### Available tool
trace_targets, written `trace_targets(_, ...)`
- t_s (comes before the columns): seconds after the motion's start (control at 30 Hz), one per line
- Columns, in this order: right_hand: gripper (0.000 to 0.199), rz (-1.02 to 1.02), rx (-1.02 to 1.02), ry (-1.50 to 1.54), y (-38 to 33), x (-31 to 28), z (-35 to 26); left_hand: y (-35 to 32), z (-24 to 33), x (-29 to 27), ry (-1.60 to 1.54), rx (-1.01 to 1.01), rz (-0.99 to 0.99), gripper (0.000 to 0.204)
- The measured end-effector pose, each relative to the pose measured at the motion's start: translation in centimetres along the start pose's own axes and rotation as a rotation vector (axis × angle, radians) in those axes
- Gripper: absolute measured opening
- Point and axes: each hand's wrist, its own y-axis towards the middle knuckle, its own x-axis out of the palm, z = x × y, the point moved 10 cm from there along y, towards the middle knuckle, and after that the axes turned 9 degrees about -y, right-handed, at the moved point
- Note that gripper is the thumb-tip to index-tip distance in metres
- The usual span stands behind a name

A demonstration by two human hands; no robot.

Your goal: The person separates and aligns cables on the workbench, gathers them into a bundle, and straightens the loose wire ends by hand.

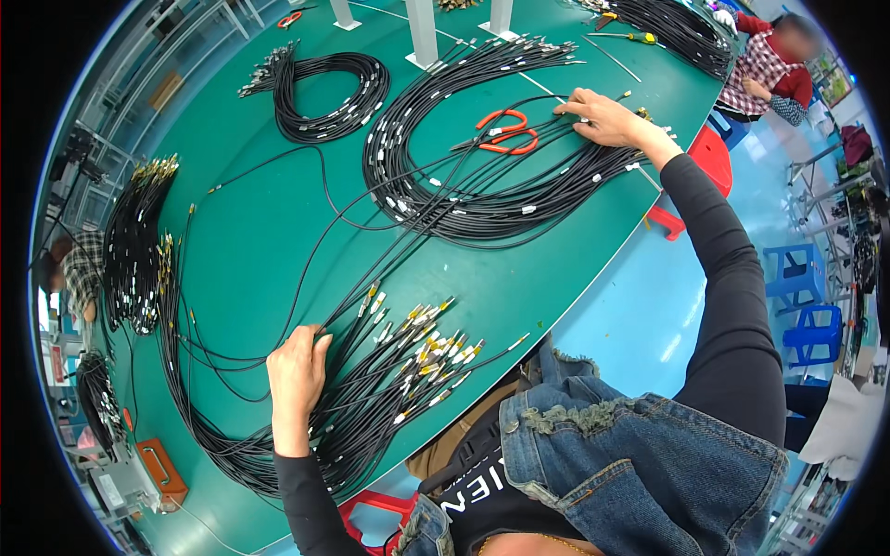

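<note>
Several black cables [382, 261] run slantwise between my two hands over the green table. My left hand [297, 369] is closed round them beside a large bundle of black cables [199, 422] with yellow and white tagged ends. At the far right my right hand [604, 119] bends its fingers over the cables' other stretch, above a second, looped cable bundle [482, 227] with white tags. Orange-handled scissors [503, 139] lie inside that loop, partly crossed by cables. One loose cable [326, 181] curves over the table to the left of them.
A smaller coil of black cables [331, 97] lies at the back left, and more cables [677, 37] at the back right near a yellow-green screwdriver [642, 38]. Grey posts [422, 37] rise from the table. Red stools [709, 162] stand by its edge. Another person [769, 69] is at far right.
</note>
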Motion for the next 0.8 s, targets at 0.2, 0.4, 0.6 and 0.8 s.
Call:
trace_targets(0.2, 0.027, -0.037, -0.107, -0.082, 0.3, -0.4, -1.7, -0.1, -0.3, 0.6, 0.024, 0.006, -0.037, 0.014)
trace_targets(0.4, 0.019, -0.179, 0.057, -0.099, 0.5, -1.1, 0.1, 0.9, 3.7, -1.3, 0.099, 0.096, 0.075, 0.032)
trace_targets(0.6, 0.022, -0.059, -0.076, 0.267, -1.7, -16.2, -7.9, 6.6, 15.8, -4.5, -0.032, 0.387, 0.232, 0.064)
trace_targets(0.8, 0.029, -0.429, -0.189, 0.797, -4.2, -20.2, -16.4, 11.3, 23.4, -2.1, -0.427, 0.601, 0.196, 0.049)
